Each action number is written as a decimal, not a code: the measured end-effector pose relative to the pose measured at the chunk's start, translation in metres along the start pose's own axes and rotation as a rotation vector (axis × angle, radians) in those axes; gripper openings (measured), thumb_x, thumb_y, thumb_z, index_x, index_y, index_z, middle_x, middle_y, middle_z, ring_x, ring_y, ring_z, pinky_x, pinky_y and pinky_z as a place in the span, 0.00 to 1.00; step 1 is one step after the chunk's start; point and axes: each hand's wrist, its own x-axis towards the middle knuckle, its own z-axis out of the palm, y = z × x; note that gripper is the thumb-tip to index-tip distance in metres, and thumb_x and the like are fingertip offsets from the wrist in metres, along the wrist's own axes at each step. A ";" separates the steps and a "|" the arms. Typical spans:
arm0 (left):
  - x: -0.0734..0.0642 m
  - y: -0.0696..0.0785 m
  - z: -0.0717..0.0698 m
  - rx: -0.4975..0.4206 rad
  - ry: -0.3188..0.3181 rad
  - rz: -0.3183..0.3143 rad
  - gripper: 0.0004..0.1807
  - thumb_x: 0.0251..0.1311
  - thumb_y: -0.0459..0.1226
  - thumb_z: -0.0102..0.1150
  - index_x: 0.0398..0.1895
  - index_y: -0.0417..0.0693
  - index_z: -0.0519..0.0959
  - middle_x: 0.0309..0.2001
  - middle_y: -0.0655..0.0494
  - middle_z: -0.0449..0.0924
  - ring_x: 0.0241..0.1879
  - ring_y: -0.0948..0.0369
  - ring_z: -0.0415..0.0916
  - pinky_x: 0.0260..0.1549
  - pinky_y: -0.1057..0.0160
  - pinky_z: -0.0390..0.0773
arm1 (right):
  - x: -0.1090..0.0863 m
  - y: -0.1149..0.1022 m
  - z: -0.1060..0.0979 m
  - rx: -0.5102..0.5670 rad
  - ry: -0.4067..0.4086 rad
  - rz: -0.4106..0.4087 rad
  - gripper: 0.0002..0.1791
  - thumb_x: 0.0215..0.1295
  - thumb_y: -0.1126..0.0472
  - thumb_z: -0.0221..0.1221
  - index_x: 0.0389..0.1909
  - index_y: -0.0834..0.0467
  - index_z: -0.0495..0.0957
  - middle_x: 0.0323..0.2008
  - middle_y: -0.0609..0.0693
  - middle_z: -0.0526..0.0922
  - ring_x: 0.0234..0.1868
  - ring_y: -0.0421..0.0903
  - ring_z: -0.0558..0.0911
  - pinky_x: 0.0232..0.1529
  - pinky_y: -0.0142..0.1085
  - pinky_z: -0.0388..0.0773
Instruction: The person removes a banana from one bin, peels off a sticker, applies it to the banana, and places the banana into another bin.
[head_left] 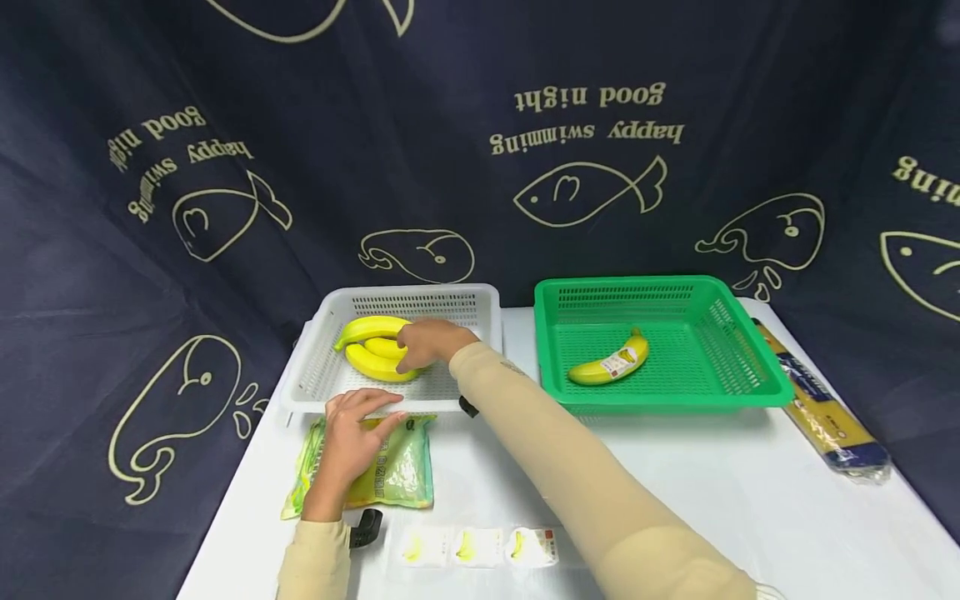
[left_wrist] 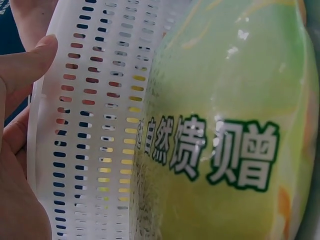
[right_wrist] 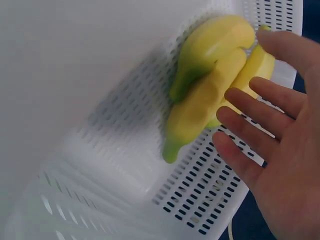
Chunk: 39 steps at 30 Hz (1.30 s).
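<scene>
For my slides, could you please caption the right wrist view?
Right hand outstretched by three bananas in a white perforated basket.

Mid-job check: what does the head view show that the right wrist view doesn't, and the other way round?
Of the two, only the head view shows the green plastic basket, the labelled yellow banana inside it, the left hand, the shiny green-yellow plastic bag, the row of white banana stickers and the long yellow-and-blue packet.

Only the right wrist view shows the palm of the right hand, fingers spread apart.

Both show the right hand and the white plastic basket with three curved yellow bananas in it.
</scene>
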 end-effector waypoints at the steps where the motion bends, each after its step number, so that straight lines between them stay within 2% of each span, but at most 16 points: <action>1: 0.000 0.000 0.000 0.001 0.000 0.005 0.14 0.47 0.38 0.75 0.40 0.51 0.87 0.40 0.62 0.81 0.45 0.56 0.74 0.52 0.46 0.55 | 0.001 0.000 0.001 0.012 -0.014 0.012 0.33 0.58 0.39 0.61 0.63 0.47 0.73 0.60 0.42 0.74 0.60 0.44 0.71 0.58 0.42 0.67; 9: 0.000 -0.002 0.000 0.016 0.003 -0.003 0.14 0.47 0.40 0.75 0.39 0.53 0.87 0.40 0.62 0.82 0.45 0.56 0.74 0.52 0.47 0.55 | -0.001 0.001 0.004 0.062 -0.087 0.019 0.38 0.57 0.39 0.59 0.69 0.44 0.66 0.66 0.42 0.68 0.64 0.43 0.66 0.62 0.41 0.62; 19: 0.001 -0.004 0.001 0.029 -0.009 -0.017 0.14 0.48 0.42 0.74 0.41 0.55 0.87 0.40 0.62 0.82 0.46 0.58 0.75 0.52 0.49 0.55 | -0.007 -0.002 0.006 0.059 -0.154 0.051 0.36 0.56 0.38 0.59 0.66 0.46 0.70 0.60 0.41 0.72 0.55 0.41 0.71 0.58 0.43 0.66; 23: 0.002 -0.005 0.002 0.029 0.005 -0.010 0.14 0.47 0.42 0.75 0.40 0.54 0.87 0.40 0.62 0.82 0.46 0.57 0.75 0.52 0.49 0.55 | -0.008 -0.002 0.012 0.071 -0.207 0.036 0.36 0.57 0.39 0.59 0.67 0.46 0.69 0.60 0.40 0.72 0.57 0.43 0.71 0.60 0.47 0.64; 26: 0.002 -0.005 0.002 0.017 0.013 -0.001 0.15 0.47 0.40 0.75 0.40 0.52 0.87 0.40 0.61 0.82 0.46 0.56 0.75 0.52 0.48 0.55 | -0.009 -0.001 0.018 0.093 -0.229 0.042 0.38 0.57 0.41 0.60 0.69 0.44 0.65 0.64 0.40 0.69 0.61 0.43 0.68 0.62 0.48 0.62; 30: 0.003 -0.003 0.002 0.018 0.016 -0.006 0.14 0.46 0.40 0.76 0.39 0.52 0.87 0.39 0.61 0.82 0.46 0.56 0.74 0.52 0.48 0.55 | -0.009 -0.002 0.023 0.091 -0.230 0.046 0.38 0.57 0.45 0.62 0.70 0.42 0.64 0.66 0.40 0.67 0.63 0.43 0.67 0.62 0.46 0.63; 35: 0.003 -0.003 0.002 0.032 0.009 -0.027 0.14 0.47 0.41 0.75 0.40 0.53 0.87 0.40 0.62 0.82 0.45 0.57 0.75 0.54 0.49 0.55 | -0.008 -0.004 0.027 0.075 -0.224 0.050 0.32 0.59 0.51 0.63 0.66 0.44 0.70 0.62 0.40 0.71 0.59 0.42 0.70 0.59 0.44 0.66; 39: 0.002 -0.003 0.001 0.034 -0.001 -0.043 0.14 0.47 0.42 0.75 0.40 0.54 0.87 0.40 0.62 0.82 0.46 0.57 0.74 0.54 0.49 0.55 | -0.009 -0.006 0.029 0.070 -0.225 0.051 0.19 0.60 0.56 0.64 0.53 0.46 0.80 0.49 0.40 0.80 0.46 0.41 0.76 0.48 0.40 0.72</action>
